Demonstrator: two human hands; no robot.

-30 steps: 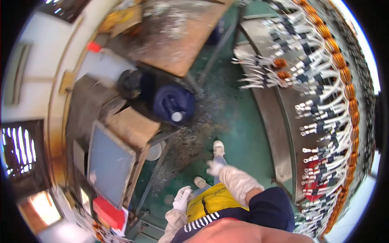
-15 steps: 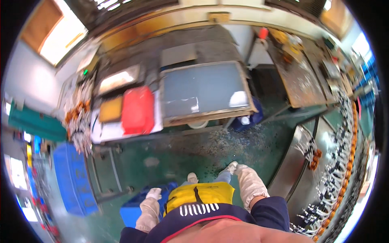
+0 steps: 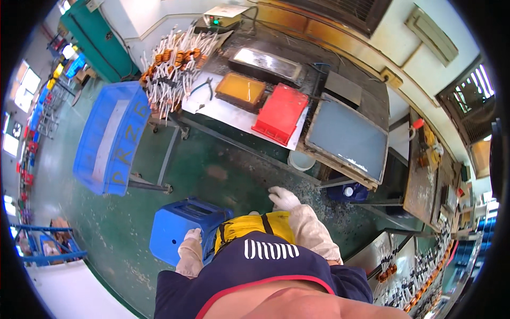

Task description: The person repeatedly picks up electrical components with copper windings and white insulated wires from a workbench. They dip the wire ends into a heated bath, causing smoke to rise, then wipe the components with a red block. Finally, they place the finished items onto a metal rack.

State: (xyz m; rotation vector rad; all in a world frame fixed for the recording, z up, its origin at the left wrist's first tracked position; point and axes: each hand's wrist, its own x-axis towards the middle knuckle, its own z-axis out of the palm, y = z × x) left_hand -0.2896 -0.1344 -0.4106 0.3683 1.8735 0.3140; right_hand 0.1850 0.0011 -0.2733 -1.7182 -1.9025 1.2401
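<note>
My left hand [image 3: 191, 243], in a white glove, hangs low over the near edge of a blue plastic stool [image 3: 172, 234]. Its fingers are loosely bent with nothing visible in them; whether it touches the stool I cannot tell. Also gloved in white, my right hand [image 3: 285, 199] is held out in front of my body above the green floor, fingers loose and apart, holding nothing. Beyond it is the workbench, where a red plastic tray [image 3: 281, 112] lies beside a pan of amber material [image 3: 241, 89] and a large grey-blue topped tray [image 3: 348, 138].
A blue crate [image 3: 109, 138] on a wheeled frame stands to the left. Orange coils with white leads [image 3: 178, 66] are heaped at the bench's left end, near cutting pliers [image 3: 204, 87]. Beneath the bench sit a white bucket [image 3: 301, 160] and a dark blue jug [image 3: 348, 191].
My view has turned left, so the bench has shifted right and the blue crate and stool show higher up. My right hand has swung forward and inward.
</note>
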